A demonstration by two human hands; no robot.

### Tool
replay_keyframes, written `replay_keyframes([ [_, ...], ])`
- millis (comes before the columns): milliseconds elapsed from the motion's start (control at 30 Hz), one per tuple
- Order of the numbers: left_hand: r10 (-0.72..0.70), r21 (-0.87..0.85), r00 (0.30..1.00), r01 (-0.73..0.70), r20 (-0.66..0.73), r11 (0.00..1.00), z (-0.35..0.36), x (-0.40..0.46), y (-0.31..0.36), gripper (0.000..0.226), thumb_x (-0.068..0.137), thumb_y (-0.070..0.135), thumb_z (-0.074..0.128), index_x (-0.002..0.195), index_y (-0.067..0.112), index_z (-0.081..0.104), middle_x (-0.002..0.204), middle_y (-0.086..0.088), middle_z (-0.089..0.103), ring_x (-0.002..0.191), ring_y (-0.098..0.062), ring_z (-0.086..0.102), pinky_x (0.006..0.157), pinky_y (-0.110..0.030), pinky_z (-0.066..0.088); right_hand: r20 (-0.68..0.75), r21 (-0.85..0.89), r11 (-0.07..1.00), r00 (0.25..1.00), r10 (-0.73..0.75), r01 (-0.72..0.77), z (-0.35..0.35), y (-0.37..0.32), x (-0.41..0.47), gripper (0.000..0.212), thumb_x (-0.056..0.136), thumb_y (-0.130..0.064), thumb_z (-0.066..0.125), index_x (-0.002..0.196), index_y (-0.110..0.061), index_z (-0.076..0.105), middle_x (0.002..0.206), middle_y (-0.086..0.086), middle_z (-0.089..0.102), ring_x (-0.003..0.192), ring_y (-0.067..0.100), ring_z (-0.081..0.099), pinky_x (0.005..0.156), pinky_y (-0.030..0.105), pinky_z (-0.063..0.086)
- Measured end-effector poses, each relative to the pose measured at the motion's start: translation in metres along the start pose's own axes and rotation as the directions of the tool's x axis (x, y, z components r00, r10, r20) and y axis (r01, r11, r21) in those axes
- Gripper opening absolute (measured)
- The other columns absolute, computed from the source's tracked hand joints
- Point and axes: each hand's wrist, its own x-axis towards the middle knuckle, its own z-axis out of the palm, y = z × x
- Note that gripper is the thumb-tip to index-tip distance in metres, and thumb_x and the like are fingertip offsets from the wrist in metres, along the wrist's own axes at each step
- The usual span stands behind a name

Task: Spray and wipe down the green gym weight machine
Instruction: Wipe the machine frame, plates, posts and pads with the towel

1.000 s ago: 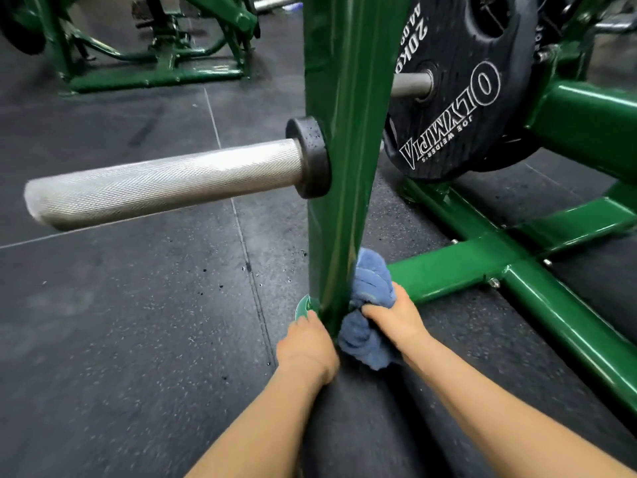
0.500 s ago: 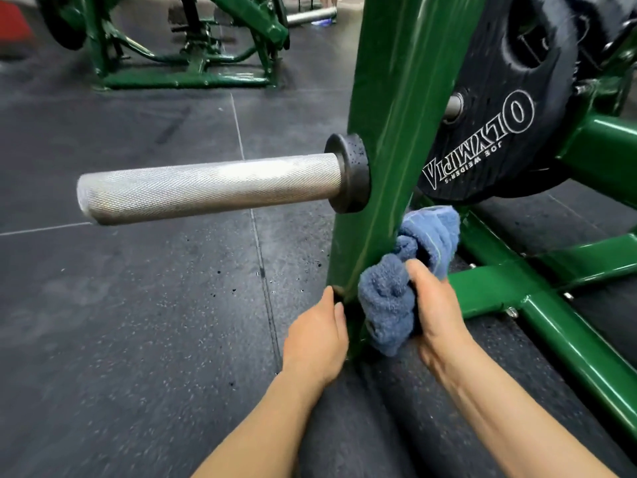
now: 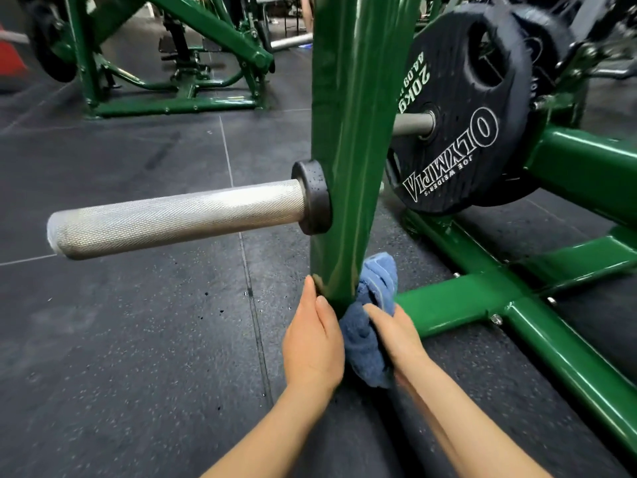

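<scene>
From the head camera, the only view, the blue cloth (image 3: pixel 370 315) has come back down the green upright post (image 3: pixel 348 150) of the weight machine: half a second ago it was bunched higher up the post's right face, and now it sits at the very foot of the post, where the post meets the base rail (image 3: pixel 458 301), much as it did a second ago. The right hand (image 3: pixel 396 336) holds the cloth with its fingers curled round the bunched fabric and presses it against the post's lower right side. The left hand (image 3: pixel 313 343) lies against the post's lower left edge, fingers straight and close together; whether it holds anything under the palm cannot be told. That up-and-down travel reads as a scrubbing stroke over the bottom stretch of the post, so this section is probably close to done, while the knurled steel sleeve (image 3: pixel 172 219), the black collar (image 3: pixel 312 201), the 20 kg plate (image 3: pixel 458 125) and the long floor rails (image 3: pixel 568 374) show no sign of being wiped at this moment. Dark specks dot the rubber floor (image 3: pixel 138 339) beside the post, possibly spray droplets. No spray bottle is visible.
</scene>
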Motion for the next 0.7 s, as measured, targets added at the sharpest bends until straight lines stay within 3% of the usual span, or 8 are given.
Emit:
replay_keyframes([
  [33,0.025,0.012,1.000,-0.025,-0.009,1.000,0.002,-0.003,0.003,0.052,0.102,0.028,0.027,0.153,0.026,0.017,0.153,0.004,0.037,0.132,-0.022,0.046,0.104,-0.033,0.038,-0.005,-0.048,0.997,0.998,-0.066,0.065,-0.004,-0.010,0.002,0.011,0.081,-0.018,0.065,0.091,-0.014,0.064,0.089,0.006,0.069,0.079,0.014,0.062,0.068,0.027,0.048],
  [133,0.047,-0.016,0.998,-0.047,-0.032,0.999,0.008,-0.013,0.014,0.065,0.099,0.025,0.035,0.154,0.023,0.001,0.158,0.002,0.025,0.139,-0.021,0.035,0.110,-0.039,0.034,0.021,-0.097,0.955,0.960,-0.278,0.279,-0.012,-0.052,0.002,0.055,0.058,-0.045,0.062,0.104,-0.012,0.061,0.097,0.002,0.068,0.087,0.012,0.061,0.071,0.026,0.045],
  [233,0.098,-0.036,0.992,-0.101,-0.078,0.994,0.009,-0.018,0.029,0.078,0.097,0.020,0.043,0.152,0.021,-0.012,0.162,0.002,0.009,0.146,-0.016,0.020,0.115,-0.036,0.027,0.090,0.034,0.916,0.911,-0.401,0.400,-0.021,-0.091,0.004,0.037,0.063,-0.038,0.063,0.095,-0.020,0.058,0.083,-0.013,0.065,0.080,0.007,0.060,0.075,0.027,0.047],
  [300,0.159,-0.026,0.983,-0.162,-0.095,0.986,0.007,-0.021,0.038,0.085,0.094,0.015,0.047,0.150,0.020,-0.017,0.162,0.003,-0.001,0.148,-0.013,0.011,0.118,-0.032,0.020,0.149,0.148,0.903,0.893,-0.424,0.404,-0.021,-0.104,0.009,0.033,0.067,-0.030,0.064,0.098,-0.018,0.061,0.082,-0.011,0.065,0.075,0.005,0.060,0.073,0.027,0.048],
  [433,0.172,0.002,0.981,-0.173,-0.091,0.985,0.002,-0.022,0.044,0.087,0.091,0.008,0.050,0.151,0.016,-0.013,0.162,0.000,0.000,0.148,-0.015,0.012,0.118,-0.027,0.017,0.150,0.230,0.940,0.946,-0.288,0.250,-0.010,-0.078,0.022,0.018,0.082,-0.021,0.069,0.099,-0.023,0.063,0.096,-0.004,0.068,0.083,0.008,0.062,0.074,0.023,0.049],
  [500,0.162,0.028,0.982,-0.160,-0.096,0.987,0.002,-0.023,0.046,0.086,0.091,0.007,0.051,0.151,0.015,-0.010,0.162,-0.001,0.003,0.147,-0.018,0.017,0.115,-0.024,0.018,0.126,0.168,0.973,0.976,-0.178,0.156,-0.009,-0.054,0.025,0.019,0.087,-0.014,0.067,0.105,-0.020,0.063,0.103,0.004,0.068,0.086,0.012,0.061,0.071,0.019,0.049],
  [600,0.136,0.062,0.985,-0.130,-0.108,0.990,0.000,-0.025,0.047,0.086,0.091,0.009,0.051,0.152,0.018,-0.008,0.161,0.001,0.009,0.142,-0.022,0.029,0.110,-0.031,0.029,0.163,-0.001,0.999,0.986,-0.031,0.032,-0.014,-0.010,0.020,0.032,0.080,-0.019,0.074,0.109,-0.008,0.064,0.099,0.007,0.066,0.074,0.006,0.058,0.055,0.007,0.044],
  [700,0.133,0.084,0.984,-0.124,-0.118,0.989,-0.001,-0.026,0.050,0.086,0.091,0.013,0.050,0.153,0.027,-0.008,0.160,0.006,0.019,0.132,-0.022,0.043,0.100,-0.036,0.041,0.206,-0.131,0.988,0.977,-0.051,0.079,-0.022,0.001,0.014,0.012,0.084,-0.017,0.069,0.095,-0.015,0.066,0.092,0.001,0.071,0.077,0.009,0.060,0.057,0.008,0.043],
])
